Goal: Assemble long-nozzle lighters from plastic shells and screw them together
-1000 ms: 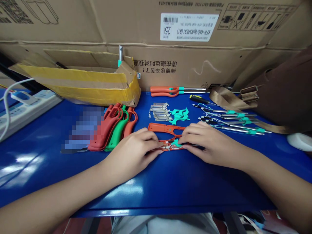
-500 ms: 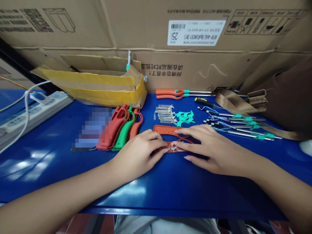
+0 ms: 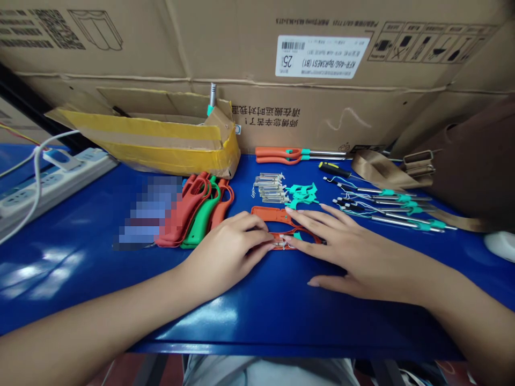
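An orange plastic handle shell (image 3: 272,214) lies flat on the blue table (image 3: 257,311), with a small metal part and a teal trigger piece set in it. My left hand (image 3: 225,249) rests on the shell's left end, fingers curled and fingertips pressing the metal part at its lower edge. My right hand (image 3: 341,249) lies flat over the shell's right side, fingers stretched out and spread, fingertips by the teal piece. Most of the shell is covered by both hands.
Red and green handle shells (image 3: 197,212) are stacked to the left. Behind lie small metal parts (image 3: 267,187), teal triggers (image 3: 303,194), metal rods with wires (image 3: 386,206), a screwdriver (image 3: 333,169) and a finished orange tool (image 3: 298,155). A taped cardboard box (image 3: 153,142), power strip (image 3: 44,177) and large cartons stand behind.
My right hand has opened from a curled pinch to flat, spread fingers and slid slightly toward me. My left hand stays on the shell. The camera view has shifted a little.
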A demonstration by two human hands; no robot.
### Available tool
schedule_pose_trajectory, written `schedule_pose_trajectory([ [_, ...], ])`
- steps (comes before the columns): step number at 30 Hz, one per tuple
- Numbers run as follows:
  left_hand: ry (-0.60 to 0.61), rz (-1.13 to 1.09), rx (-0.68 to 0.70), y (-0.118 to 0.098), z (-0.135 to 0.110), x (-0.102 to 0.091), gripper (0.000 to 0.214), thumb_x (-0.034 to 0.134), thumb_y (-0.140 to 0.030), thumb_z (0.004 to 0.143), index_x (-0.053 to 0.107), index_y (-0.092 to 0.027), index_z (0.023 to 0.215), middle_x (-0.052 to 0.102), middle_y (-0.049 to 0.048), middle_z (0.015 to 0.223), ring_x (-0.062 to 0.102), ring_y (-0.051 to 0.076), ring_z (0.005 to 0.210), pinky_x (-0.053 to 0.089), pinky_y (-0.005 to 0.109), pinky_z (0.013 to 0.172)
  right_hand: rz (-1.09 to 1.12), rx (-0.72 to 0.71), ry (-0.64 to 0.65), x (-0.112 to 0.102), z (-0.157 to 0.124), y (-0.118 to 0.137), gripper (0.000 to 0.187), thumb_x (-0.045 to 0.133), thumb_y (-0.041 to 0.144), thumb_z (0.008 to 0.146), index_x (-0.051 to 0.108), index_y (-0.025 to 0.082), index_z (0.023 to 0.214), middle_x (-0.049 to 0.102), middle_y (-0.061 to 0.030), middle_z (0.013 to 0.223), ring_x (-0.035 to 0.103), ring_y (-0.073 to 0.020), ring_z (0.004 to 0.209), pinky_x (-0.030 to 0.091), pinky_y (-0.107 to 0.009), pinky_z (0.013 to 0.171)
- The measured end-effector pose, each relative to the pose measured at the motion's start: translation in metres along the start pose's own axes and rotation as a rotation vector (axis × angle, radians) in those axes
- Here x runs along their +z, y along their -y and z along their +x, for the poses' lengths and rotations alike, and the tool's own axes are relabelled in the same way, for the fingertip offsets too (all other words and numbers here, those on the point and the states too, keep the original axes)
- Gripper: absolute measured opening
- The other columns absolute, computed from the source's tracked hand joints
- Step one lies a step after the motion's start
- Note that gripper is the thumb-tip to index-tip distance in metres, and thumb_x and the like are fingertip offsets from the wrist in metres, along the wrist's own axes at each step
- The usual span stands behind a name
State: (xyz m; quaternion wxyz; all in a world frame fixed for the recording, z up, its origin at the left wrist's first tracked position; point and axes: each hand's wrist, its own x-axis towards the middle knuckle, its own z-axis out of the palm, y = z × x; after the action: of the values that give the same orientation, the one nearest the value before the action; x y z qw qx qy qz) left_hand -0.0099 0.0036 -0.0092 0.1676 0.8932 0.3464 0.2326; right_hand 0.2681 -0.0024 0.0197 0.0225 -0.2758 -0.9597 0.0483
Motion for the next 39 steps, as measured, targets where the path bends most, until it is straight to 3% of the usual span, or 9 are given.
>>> schedule_pose_trajectory([
  [7, 0.017, 0.008, 0.005, -0.002, 0.001, 0.0, 0.021, 0.058, -0.022, 0.101, 0.077, -0.018, 0.11, 0.071, 0.0076, 0.103, 0.064, 0.022, 0.098, 0.055, 0.037, 0.089, -0.033, 0.017, -0.03, 0.001, 0.004, 0.002, 0.067, 0.063, 0.056, 0.093, 0.048, 0.029, 0.153, 0.03, -0.011, 0.168, 0.033, -0.0413, 0.151, 0.029, -0.074, 0.118],
  [12, 0.027, 0.02, 0.001, -0.005, 0.001, -0.002, 0.019, 0.059, -0.021, 0.1, 0.074, -0.017, 0.111, 0.073, 0.0065, 0.102, 0.064, 0.022, 0.095, 0.055, 0.037, 0.086, 0.01, -0.017, -0.086, -0.006, 0.002, 0.002, 0.06, 0.064, 0.052, 0.094, 0.053, 0.028, 0.149, 0.033, -0.0115, 0.167, 0.036, -0.0385, 0.15, 0.03, -0.073, 0.118],
  [19, 0.045, 0.04, -0.018, -0.006, 0.002, -0.003, 0.018, 0.061, -0.018, 0.097, 0.07, -0.018, 0.112, 0.071, 0.006, 0.104, 0.063, 0.023, 0.094, 0.054, 0.038, 0.084, 0.078, -0.02, -0.034, -0.003, 0.001, 0.0, 0.059, 0.061, 0.053, 0.095, 0.054, 0.026, 0.147, 0.032, -0.0118, 0.168, 0.033, -0.0347, 0.152, 0.028, -0.067, 0.121],
  [22, 0.042, 0.076, -0.015, -0.007, 0.002, -0.003, 0.018, 0.061, -0.02, 0.096, 0.069, -0.018, 0.113, 0.07, 0.006, 0.104, 0.062, 0.023, 0.094, 0.054, 0.04, 0.085, 0.088, 0.046, -0.152, -0.005, 0.001, -0.007, 0.037, 0.059, 0.035, 0.099, 0.064, 0.027, 0.135, 0.052, -0.0102, 0.154, 0.048, -0.0306, 0.141, 0.035, -0.058, 0.117],
  [25, 0.037, 0.082, 0.023, -0.007, 0.001, -0.003, 0.02, 0.058, -0.021, 0.098, 0.067, -0.018, 0.116, 0.07, 0.0068, 0.11, 0.063, 0.024, 0.099, 0.054, 0.041, 0.09, 0.113, 0.111, -0.191, -0.009, 0.0, -0.016, 0.02, 0.056, 0.025, 0.098, 0.072, 0.024, 0.111, 0.069, -0.0097, 0.123, 0.06, -0.0265, 0.116, 0.044, -0.048, 0.102],
  [29, 0.088, 0.106, 0.133, -0.008, -0.001, 0.0, 0.03, 0.052, -0.019, 0.102, 0.063, -0.021, 0.129, 0.065, 0.0091, 0.127, 0.061, 0.024, 0.114, 0.053, 0.042, 0.099, 0.198, 0.128, -0.073, -0.009, -0.001, -0.023, 0.014, 0.055, 0.027, 0.099, 0.068, 0.024, 0.095, 0.07, -0.0053, 0.099, 0.061, -0.0232, 0.099, 0.042, -0.042, 0.093],
  [39, 0.21, 0.185, 0.2, -0.007, -0.001, 0.005, 0.046, 0.046, -0.015, 0.102, 0.052, -0.023, 0.147, 0.056, 0.0114, 0.143, 0.054, 0.029, 0.129, 0.053, 0.047, 0.105, 0.319, 0.146, -0.056, -0.002, 0.003, -0.024, 0.015, 0.056, 0.028, 0.101, 0.065, 0.022, 0.091, 0.07, -0.0017, 0.094, 0.061, -0.0201, 0.094, 0.037, -0.038, 0.09],
])
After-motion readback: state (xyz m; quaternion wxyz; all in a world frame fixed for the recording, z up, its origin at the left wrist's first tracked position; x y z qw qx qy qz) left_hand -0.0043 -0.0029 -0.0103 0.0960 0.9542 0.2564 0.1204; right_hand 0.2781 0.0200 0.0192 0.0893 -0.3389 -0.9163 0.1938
